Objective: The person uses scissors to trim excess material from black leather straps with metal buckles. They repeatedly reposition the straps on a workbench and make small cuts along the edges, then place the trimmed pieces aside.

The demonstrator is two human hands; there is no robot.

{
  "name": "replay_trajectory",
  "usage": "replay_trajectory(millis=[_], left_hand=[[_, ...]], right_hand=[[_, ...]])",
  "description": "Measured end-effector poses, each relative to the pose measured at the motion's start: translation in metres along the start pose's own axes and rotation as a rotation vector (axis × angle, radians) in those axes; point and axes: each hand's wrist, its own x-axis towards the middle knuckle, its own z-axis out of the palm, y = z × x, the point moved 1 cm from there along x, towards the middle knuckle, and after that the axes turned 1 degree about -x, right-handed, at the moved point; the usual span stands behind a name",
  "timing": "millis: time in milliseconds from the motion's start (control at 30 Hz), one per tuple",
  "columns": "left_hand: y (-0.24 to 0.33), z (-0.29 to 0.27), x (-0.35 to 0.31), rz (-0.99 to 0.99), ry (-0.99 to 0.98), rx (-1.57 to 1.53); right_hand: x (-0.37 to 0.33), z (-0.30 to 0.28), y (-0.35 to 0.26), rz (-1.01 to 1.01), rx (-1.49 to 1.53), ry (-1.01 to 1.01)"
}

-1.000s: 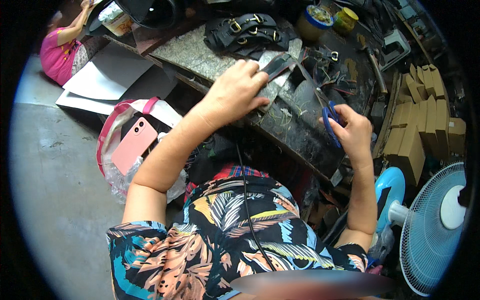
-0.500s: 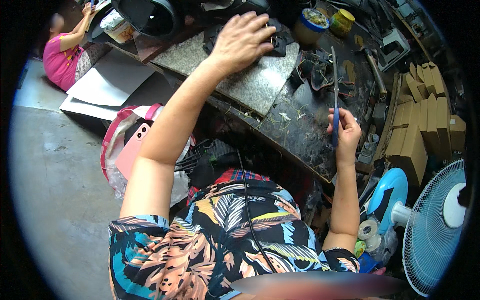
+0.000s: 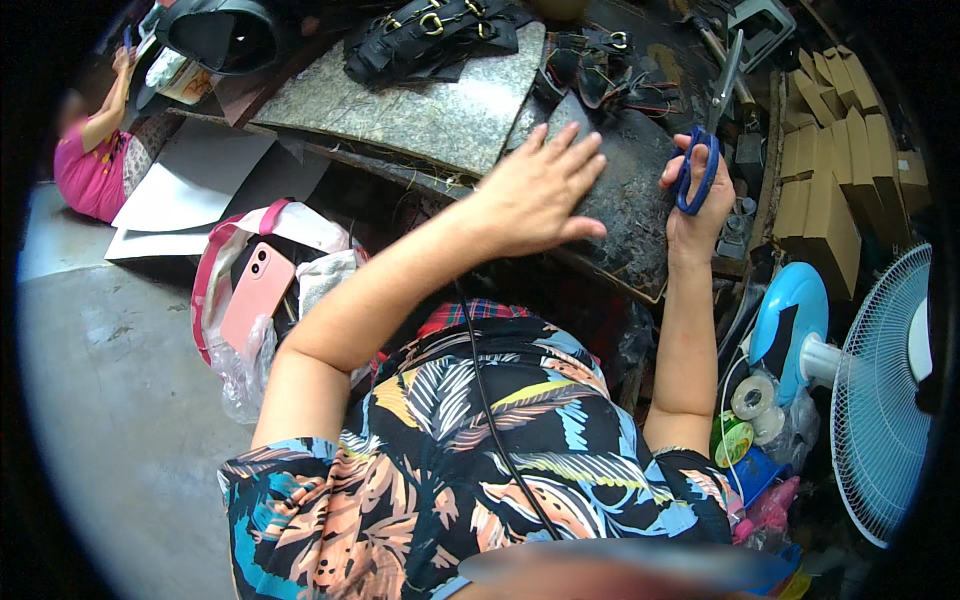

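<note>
My right hand is closed on a pair of blue-handled scissors, whose blades point up and away from me past the table's right side. My left hand, fingers spread and palm down, is over the dark tabletop near its front edge and holds nothing. Beyond it, black straps with gold-coloured rings and buckles lie bundled at the back of a grey stone slab. To the slab's right sit more black strap pieces with metal fittings.
Brown cardboard boxes line the right, with a blue and white fan nearer me. A hammer lies behind the scissors. At left, a bag holds a pink phone. Another person in pink sits at far left.
My left hand has left the black straps and come nearer and to the right. The scissors have turned in my right hand, so their handle loops now show. The whole view has shifted.
</note>
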Motion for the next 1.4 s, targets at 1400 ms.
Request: replay_trajectory(millis=[1400], left_hand=[[-0.100, -0.023, 0.039, -0.291, 0.719, -1.080]], right_hand=[[0.009, 0.065, -0.014, 0.722, 0.270, -0.560]])
